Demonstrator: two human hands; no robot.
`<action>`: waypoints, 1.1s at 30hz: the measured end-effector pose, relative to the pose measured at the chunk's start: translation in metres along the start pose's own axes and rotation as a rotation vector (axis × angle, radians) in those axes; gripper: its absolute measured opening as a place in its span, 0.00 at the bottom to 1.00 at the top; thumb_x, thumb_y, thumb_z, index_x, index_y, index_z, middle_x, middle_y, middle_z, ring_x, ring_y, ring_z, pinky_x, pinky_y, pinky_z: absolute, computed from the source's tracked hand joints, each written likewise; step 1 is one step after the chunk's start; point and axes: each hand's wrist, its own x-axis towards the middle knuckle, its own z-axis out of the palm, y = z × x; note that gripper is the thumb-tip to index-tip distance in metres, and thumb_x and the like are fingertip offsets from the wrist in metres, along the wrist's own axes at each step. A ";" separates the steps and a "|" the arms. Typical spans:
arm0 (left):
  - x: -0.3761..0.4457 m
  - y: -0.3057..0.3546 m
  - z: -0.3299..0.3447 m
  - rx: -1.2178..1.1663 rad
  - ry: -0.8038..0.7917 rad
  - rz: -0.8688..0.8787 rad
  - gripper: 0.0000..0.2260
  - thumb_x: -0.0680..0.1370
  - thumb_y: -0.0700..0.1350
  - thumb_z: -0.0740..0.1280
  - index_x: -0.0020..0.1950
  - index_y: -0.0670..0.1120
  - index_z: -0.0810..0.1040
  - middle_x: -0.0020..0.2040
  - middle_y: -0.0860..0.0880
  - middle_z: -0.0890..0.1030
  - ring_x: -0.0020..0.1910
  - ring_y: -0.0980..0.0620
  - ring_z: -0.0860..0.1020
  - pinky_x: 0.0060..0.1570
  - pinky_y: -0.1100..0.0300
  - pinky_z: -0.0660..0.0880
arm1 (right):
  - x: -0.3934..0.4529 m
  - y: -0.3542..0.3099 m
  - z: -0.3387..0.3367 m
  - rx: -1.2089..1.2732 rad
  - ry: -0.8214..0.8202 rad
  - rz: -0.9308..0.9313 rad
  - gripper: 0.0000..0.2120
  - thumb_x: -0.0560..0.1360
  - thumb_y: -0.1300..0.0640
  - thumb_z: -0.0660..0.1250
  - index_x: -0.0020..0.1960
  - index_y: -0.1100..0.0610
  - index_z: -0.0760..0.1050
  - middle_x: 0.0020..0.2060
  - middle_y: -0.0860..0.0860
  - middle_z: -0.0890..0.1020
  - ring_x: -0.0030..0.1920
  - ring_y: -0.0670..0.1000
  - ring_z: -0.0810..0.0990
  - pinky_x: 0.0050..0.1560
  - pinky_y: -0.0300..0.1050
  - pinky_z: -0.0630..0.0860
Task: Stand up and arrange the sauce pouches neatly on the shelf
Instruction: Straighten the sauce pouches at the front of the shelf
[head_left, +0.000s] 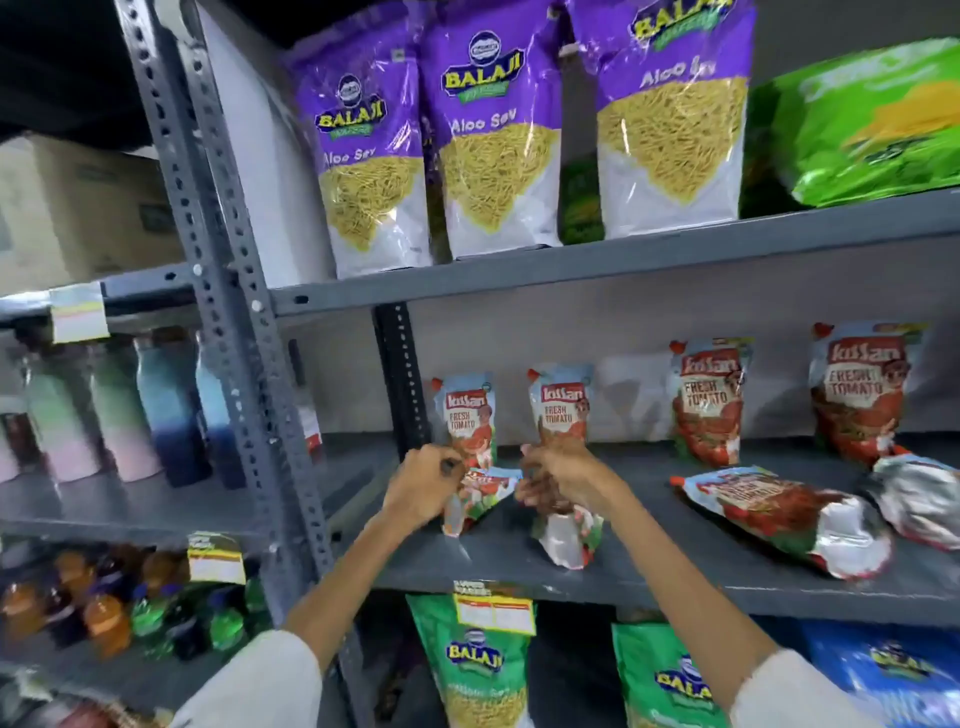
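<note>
Several red tomato sauce pouches are on the grey middle shelf (649, 577). Four stand upright along the back, among them one at the left (465, 413), one beside it (560, 402) and one at the far right (857, 389). My left hand (423, 491) grips the top of a small tilted pouch (480, 499). My right hand (563, 480) holds the upper part of another small pouch (569, 538), whose silver base points toward me. Two larger pouches lie flat at the right, one (784, 519) nearer and one (919, 493) at the frame edge.
Purple snack bags (498, 135) and a green bag (872, 124) fill the shelf above. Green snack bags (480, 670) sit below, behind a price tag (493, 613). A perforated grey upright (244, 332) divides off the left rack with bottles (171, 405) and soft drinks (104, 618).
</note>
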 end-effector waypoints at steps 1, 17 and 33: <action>0.011 -0.013 0.001 -0.045 -0.031 -0.012 0.09 0.77 0.43 0.68 0.51 0.50 0.87 0.49 0.50 0.88 0.49 0.51 0.85 0.53 0.54 0.82 | 0.007 0.000 0.009 0.026 -0.035 0.037 0.08 0.80 0.59 0.63 0.49 0.65 0.72 0.37 0.62 0.79 0.28 0.56 0.82 0.31 0.48 0.83; 0.038 -0.057 0.005 -0.679 -0.443 -0.367 0.13 0.70 0.41 0.77 0.53 0.39 0.85 0.43 0.45 0.87 0.40 0.49 0.84 0.49 0.49 0.84 | 0.072 0.040 0.085 -0.055 0.186 0.046 0.14 0.73 0.59 0.69 0.57 0.58 0.76 0.54 0.55 0.82 0.52 0.55 0.81 0.48 0.52 0.81; 0.009 -0.130 0.053 -0.756 0.030 -0.030 0.25 0.75 0.33 0.69 0.71 0.46 0.72 0.59 0.51 0.84 0.58 0.54 0.83 0.62 0.44 0.78 | 0.074 0.065 0.130 -0.470 0.170 -0.540 0.29 0.79 0.63 0.62 0.76 0.56 0.53 0.64 0.53 0.78 0.62 0.49 0.77 0.65 0.44 0.73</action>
